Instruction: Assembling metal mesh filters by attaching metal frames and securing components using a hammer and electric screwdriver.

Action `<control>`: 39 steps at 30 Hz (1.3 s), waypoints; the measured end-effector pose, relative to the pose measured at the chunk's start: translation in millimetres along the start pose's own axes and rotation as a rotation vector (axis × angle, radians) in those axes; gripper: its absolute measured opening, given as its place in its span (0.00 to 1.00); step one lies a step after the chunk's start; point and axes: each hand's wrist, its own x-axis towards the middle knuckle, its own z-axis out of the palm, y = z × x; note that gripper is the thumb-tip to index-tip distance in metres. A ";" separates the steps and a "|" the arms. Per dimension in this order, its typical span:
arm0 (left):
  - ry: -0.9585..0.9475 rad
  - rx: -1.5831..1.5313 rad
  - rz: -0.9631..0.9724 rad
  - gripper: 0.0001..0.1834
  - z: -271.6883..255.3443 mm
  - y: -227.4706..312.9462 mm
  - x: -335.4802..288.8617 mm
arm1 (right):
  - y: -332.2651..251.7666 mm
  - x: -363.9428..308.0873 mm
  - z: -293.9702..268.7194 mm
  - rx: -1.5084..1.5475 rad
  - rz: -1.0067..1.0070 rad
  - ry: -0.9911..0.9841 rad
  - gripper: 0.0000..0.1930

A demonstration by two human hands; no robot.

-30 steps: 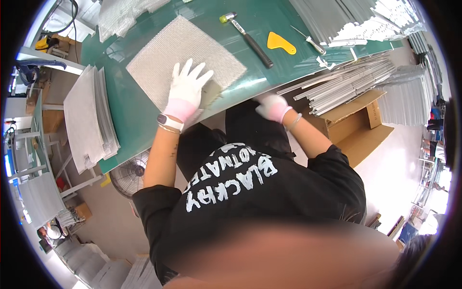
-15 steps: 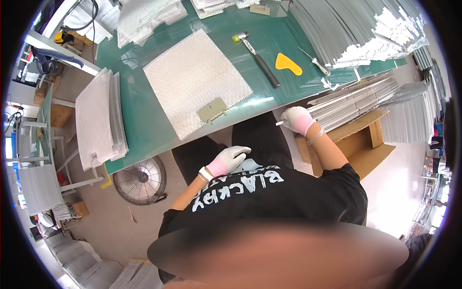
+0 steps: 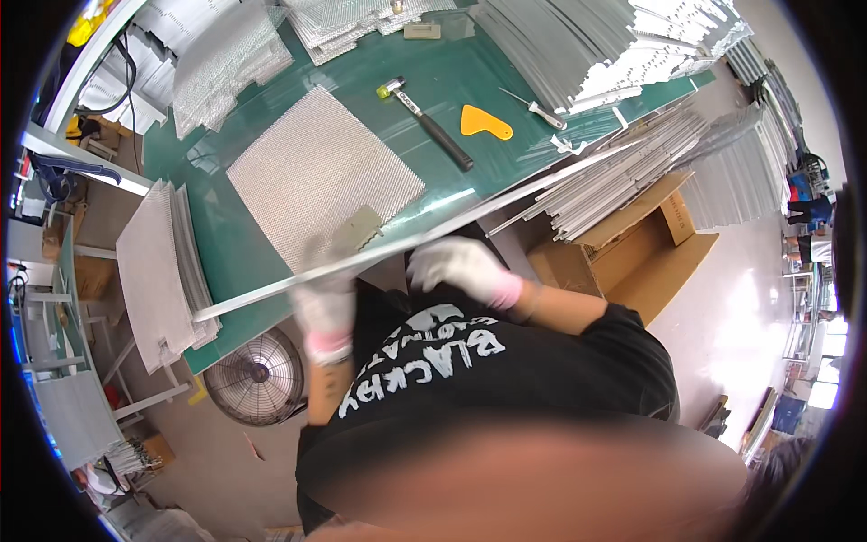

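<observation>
A long, thin silver-white strip point(image 3: 244, 301) stretches slantwise across the front edge of the green table, in front of my body. My right hand point(image 3: 459, 269), in a white glove with a pink cuff, has its fingers curled at the strip's middle and appears to grip it. My left hand point(image 3: 325, 305), gloved alike, is at the strip further left; its fingers are smeared by motion. Just beyond the left hand, a small grey-green plate point(image 3: 363, 228) lies on the near corner of a square silver mesh sheet point(image 3: 316, 172), partly hidden by blurred fingers.
On the green table point(image 3: 226, 244) lie a hammer point(image 3: 442, 140), a yellow scraper point(image 3: 485, 123) and a screwdriver point(image 3: 545, 115). Mesh stacks point(image 3: 226, 72) and strip bundles point(image 3: 560, 45) stand behind. More strips point(image 3: 614, 172) and a cardboard box point(image 3: 655, 271) sit right; a fan point(image 3: 255, 375) stands left.
My right hand has come left from the strip pile, and the long strip now spans the table's front. My left hand has moved from my lap up to the strip. The view has shifted.
</observation>
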 end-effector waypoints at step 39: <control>-0.190 0.280 -0.198 0.28 -39.2 -109.6 -2.8 | 8.9 22.6 -15.5 -0.378 -0.118 0.170 0.22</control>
